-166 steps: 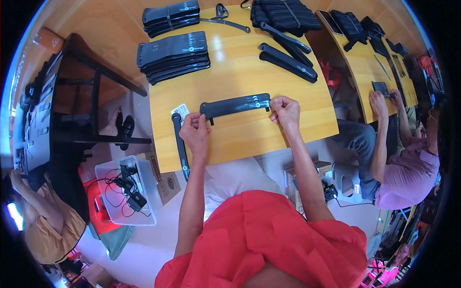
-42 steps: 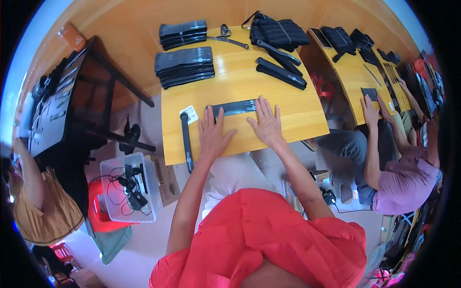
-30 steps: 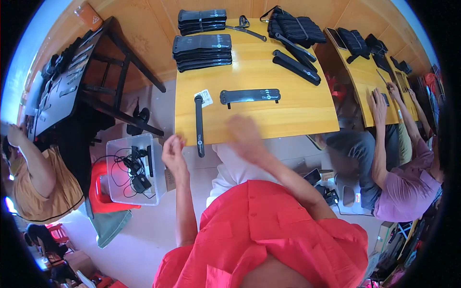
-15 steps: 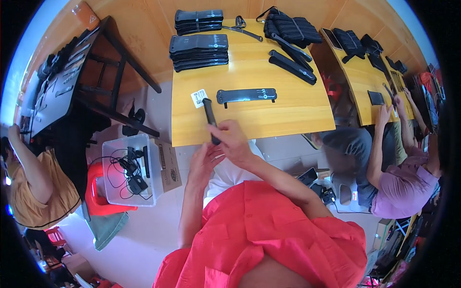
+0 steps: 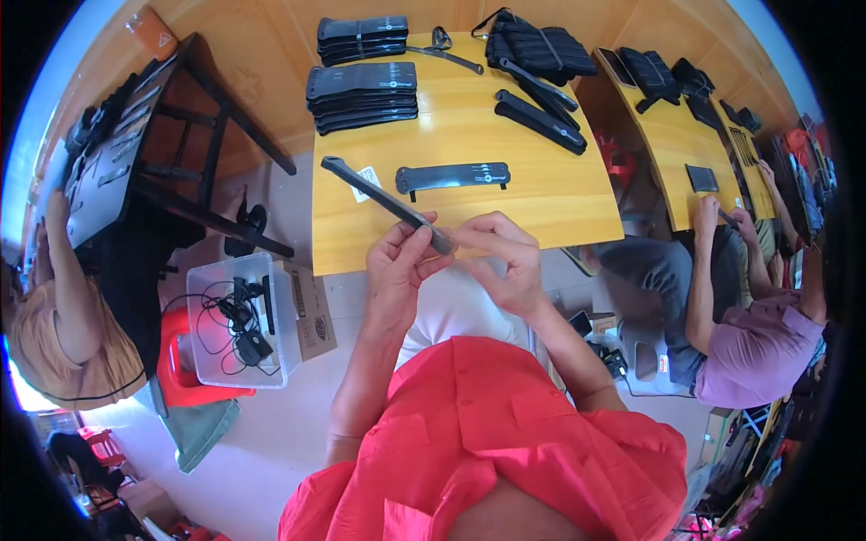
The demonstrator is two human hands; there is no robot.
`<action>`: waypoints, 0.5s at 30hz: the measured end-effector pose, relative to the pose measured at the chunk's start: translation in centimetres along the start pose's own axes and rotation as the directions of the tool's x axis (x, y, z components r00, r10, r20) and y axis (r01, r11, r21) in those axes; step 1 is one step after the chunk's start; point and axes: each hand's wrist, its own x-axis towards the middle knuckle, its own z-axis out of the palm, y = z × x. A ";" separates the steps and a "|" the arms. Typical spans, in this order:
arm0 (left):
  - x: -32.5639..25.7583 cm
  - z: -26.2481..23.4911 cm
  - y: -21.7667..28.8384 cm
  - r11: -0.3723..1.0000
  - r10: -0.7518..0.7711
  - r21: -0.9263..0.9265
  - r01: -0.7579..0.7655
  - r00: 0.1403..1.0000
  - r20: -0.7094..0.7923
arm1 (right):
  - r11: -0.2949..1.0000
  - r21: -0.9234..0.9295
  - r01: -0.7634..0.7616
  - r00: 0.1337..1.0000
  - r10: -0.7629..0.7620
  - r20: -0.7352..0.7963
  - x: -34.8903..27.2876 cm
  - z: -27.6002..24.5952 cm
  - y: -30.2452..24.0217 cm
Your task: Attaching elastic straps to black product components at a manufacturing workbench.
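Note:
My left hand point(image 5: 397, 263) is closed round the near end of a long, narrow black strap point(image 5: 372, 196). The strap slants up and away to the left, and its far part passes over a small white printed card point(image 5: 365, 184) on the table. Beside the strap's near end is my right hand point(image 5: 507, 258), its fingers apart and bent toward my left fingertips, with nothing visible in it. A flat black band point(image 5: 454, 175) with pale markings and two small tabs lies on the wooden table point(image 5: 550, 206), just beyond my hands.
Stacked black bands point(image 5: 363, 95) stand at the table's back left, with black bundles point(image 5: 539, 50) at the back right. A clear bin point(image 5: 287, 343) of cables is on the floor at left. Co-workers sit at a dark table point(image 5: 115, 149) and another wooden table point(image 5: 666, 171).
The strap has swung from nearly upright to a leftward slant. My left hand now grips its near end, while my right hand has let go and moved right.

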 end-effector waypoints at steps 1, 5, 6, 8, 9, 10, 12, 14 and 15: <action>0.0 0.0 0.1 1.000 -0.013 -0.009 0.014 1.000 0.027 | 1.000 0.003 -0.024 1.000 0.024 0.001 -0.1 -0.2 -0.1; -0.2 0.2 0.0 0.999 -0.027 0.047 0.025 0.999 0.040 | 0.999 -0.022 -0.037 0.999 0.037 0.005 0.1 -0.5 -0.1; -0.2 0.2 0.0 0.999 -0.029 0.047 0.027 0.999 0.041 | 0.999 -0.024 -0.039 0.999 0.039 0.004 0.1 -0.5 -0.2; -0.2 0.0 0.2 0.998 -0.036 0.056 0.034 0.998 0.045 | 1.000 -0.029 -0.003 1.000 0.003 0.021 0.3 -0.5 -0.3; -0.3 0.0 0.2 0.998 -0.036 0.055 0.034 0.998 0.043 | 1.000 -0.028 -0.004 1.000 0.005 0.023 0.4 -0.5 -0.4; -0.2 0.0 0.2 0.998 -0.035 0.056 0.033 0.998 0.044 | 0.998 -0.052 0.028 0.999 -0.026 0.035 0.6 -0.6 -0.3; -0.2 0.0 0.4 0.998 -0.035 0.056 0.033 0.998 0.043 | 0.996 -0.074 0.058 0.997 -0.055 0.048 0.8 -0.6 -0.4; -0.1 0.0 0.5 0.996 -0.047 0.081 0.044 0.998 0.039 | 0.992 -0.099 0.076 0.995 -0.068 0.079 1.0 -0.7 -0.6; -0.1 -0.1 0.6 0.996 -0.048 0.081 0.044 0.998 0.038 | 0.992 -0.099 0.075 0.995 -0.068 0.079 1.1 -0.8 -0.6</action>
